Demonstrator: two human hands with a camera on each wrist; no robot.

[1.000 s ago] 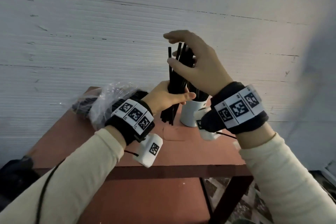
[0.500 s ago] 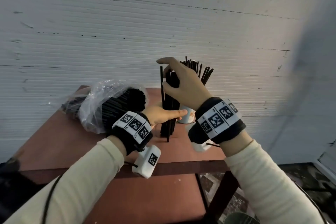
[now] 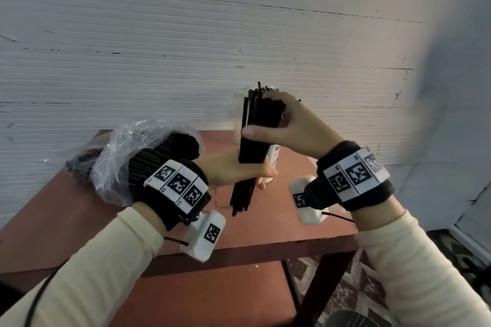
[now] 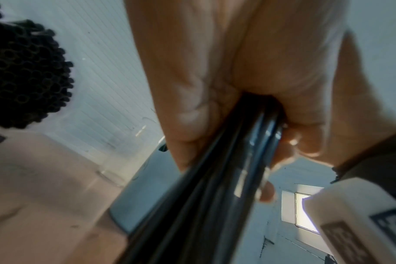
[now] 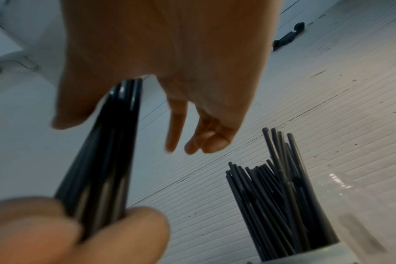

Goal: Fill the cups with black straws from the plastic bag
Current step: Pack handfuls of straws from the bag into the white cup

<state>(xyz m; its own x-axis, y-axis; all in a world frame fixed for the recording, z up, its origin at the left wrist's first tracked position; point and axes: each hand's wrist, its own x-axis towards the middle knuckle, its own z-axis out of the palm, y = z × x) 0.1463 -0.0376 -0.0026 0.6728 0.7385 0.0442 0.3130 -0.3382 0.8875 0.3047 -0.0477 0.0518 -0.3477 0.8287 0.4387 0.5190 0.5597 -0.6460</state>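
Both hands are on one bundle of black straws, held upright above the red-brown table. The left hand grips the bundle low down, fingers and thumb curled round it; the left wrist view confirms this, with the straws running out between the curled fingers. The straws' lower ends hang free below that fist, clear of the table top. The right hand works the upper part of the same bundle: its thumb lies across the near side of the straws and its fingers reach over the top ends. In the right wrist view the thumb presses straws against the palm side while the other fingers hang loosely curled (a partial hold, not a full fist).

A white cup stands on the table directly behind the bundle, largely hidden by hands and straws. The right wrist view shows it already holding a loose sheaf of black straws, leaning at mixed angles.

To the left, a clear plastic bag lies on its side on the table, its mouth facing the person, packed with black straws.

The wall behind is white and ribbed.
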